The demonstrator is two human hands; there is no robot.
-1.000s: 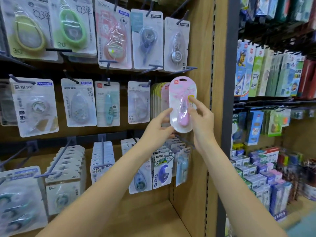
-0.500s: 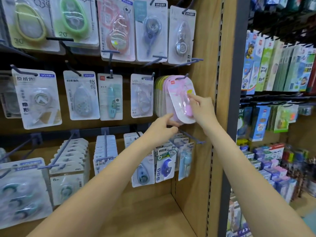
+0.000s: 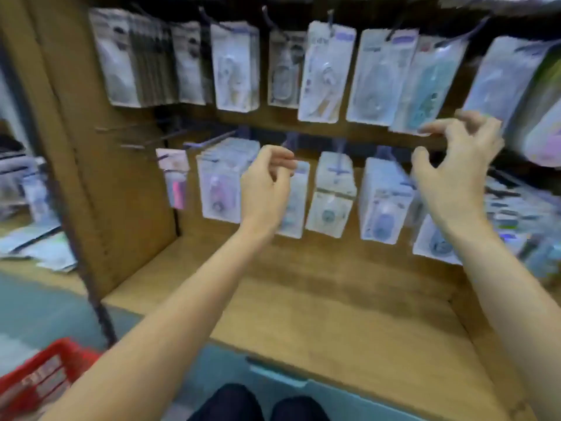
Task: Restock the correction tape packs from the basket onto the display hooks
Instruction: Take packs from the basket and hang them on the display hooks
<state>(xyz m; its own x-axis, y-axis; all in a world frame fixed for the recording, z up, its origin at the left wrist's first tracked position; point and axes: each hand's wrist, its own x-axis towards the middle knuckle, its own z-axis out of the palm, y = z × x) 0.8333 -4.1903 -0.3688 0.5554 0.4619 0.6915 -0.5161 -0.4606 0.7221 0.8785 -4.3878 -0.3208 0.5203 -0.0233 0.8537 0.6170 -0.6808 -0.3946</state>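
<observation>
The view is blurred by motion. My left hand hangs in front of the lower row of hooks with fingers loosely curled and holds nothing. My right hand is raised further right, its fingers spread and bent, also holding nothing. Correction tape packs hang on the lower hooks behind both hands, and more packs hang on the row above. The pink pack shows at the far right edge among other packs. A red basket sits at the bottom left with packs inside.
A wooden shelf board lies below the hooks, with a wooden side panel at its left. Several bare hooks stick out at the upper left of the lower row. My knees show at the bottom.
Both hands have let go of the pink pack, which now hangs at the far right. The view has swung left and down, bringing the basket and shelf board into sight.
</observation>
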